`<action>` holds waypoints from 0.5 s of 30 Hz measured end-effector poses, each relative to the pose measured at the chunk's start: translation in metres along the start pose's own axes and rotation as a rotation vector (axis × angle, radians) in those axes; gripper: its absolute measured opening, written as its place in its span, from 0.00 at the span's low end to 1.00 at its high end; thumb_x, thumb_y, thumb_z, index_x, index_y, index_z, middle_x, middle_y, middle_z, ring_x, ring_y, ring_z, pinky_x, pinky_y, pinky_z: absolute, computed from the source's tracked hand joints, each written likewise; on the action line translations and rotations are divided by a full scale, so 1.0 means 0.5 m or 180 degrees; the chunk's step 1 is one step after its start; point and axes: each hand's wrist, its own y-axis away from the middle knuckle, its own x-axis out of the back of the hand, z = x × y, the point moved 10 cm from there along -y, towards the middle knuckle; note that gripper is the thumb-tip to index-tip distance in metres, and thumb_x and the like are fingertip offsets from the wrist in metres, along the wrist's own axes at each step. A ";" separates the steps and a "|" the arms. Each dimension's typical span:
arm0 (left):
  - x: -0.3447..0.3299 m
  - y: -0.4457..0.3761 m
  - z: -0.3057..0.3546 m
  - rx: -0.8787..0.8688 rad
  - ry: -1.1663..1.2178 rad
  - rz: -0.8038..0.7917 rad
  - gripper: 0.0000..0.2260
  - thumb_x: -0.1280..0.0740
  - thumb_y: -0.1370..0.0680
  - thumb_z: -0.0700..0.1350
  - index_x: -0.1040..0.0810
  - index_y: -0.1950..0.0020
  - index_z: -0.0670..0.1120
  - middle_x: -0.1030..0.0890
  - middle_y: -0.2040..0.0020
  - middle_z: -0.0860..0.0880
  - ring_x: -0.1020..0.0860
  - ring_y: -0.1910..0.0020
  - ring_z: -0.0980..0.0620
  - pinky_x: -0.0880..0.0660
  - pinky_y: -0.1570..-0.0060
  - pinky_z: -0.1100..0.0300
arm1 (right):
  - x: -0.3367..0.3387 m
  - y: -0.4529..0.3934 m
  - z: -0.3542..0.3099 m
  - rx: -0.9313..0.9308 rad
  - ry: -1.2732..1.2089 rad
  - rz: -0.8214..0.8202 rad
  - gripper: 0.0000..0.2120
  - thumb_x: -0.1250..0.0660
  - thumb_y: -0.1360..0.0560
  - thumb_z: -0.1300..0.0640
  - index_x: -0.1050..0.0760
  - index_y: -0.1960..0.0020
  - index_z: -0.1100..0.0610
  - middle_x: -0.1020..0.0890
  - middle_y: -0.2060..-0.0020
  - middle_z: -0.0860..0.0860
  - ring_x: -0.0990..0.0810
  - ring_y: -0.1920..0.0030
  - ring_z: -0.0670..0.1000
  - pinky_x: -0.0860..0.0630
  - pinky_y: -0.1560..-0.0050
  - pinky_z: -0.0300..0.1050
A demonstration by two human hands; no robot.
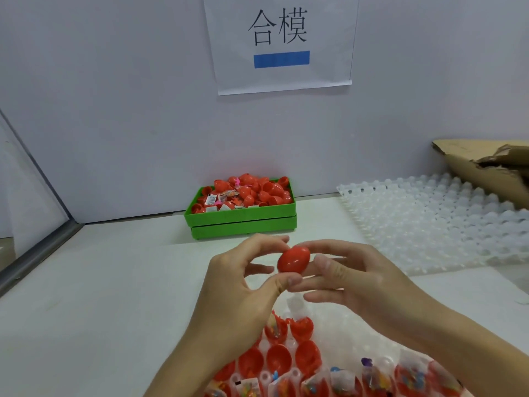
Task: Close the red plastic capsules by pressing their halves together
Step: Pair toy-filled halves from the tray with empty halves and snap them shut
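Capsule (pixel 293 259), glossy red egg with halves joined, pinched between left hand (pixel 243 285) and right hand (pixel 355 279) fingertips

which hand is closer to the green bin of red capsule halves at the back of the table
Left. The left hand is just in front of the green bin; the right hand is further off to the right. Both pinch the red capsule.
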 end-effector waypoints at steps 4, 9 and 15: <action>0.003 0.003 0.007 -0.0070 0.0080 0.0011 0.10 0.25 0.32 0.53 0.19 0.52 0.56 0.16 0.58 0.60 0.17 0.56 0.58 0.21 0.56 0.68 | 0.031 0.010 -0.007 0.0142 0.0377 0.0323 0.15 0.30 0.29 0.47 0.20 0.45 0.52 0.14 0.52 0.58 0.14 0.50 0.57 0.18 0.51 0.44; -0.030 0.012 0.024 -0.0410 -0.0352 -0.0332 0.12 0.21 0.32 0.51 0.21 0.54 0.55 0.19 0.61 0.57 0.20 0.60 0.53 0.22 0.61 0.64 | 0.010 0.017 -0.017 0.0252 0.0910 0.0314 0.04 0.29 0.24 0.58 0.19 0.49 0.55 0.13 0.58 0.56 0.14 0.58 0.52 0.18 0.55 0.42; -0.005 0.000 -0.002 -0.0264 -0.0404 -0.0192 0.17 0.30 0.33 0.68 0.23 0.47 0.67 0.18 0.53 0.67 0.20 0.52 0.63 0.23 0.57 0.71 | 0.092 0.030 -0.053 0.0090 0.0772 0.0759 0.07 0.36 0.19 0.59 0.18 0.47 0.55 0.13 0.56 0.55 0.13 0.57 0.54 0.19 0.56 0.41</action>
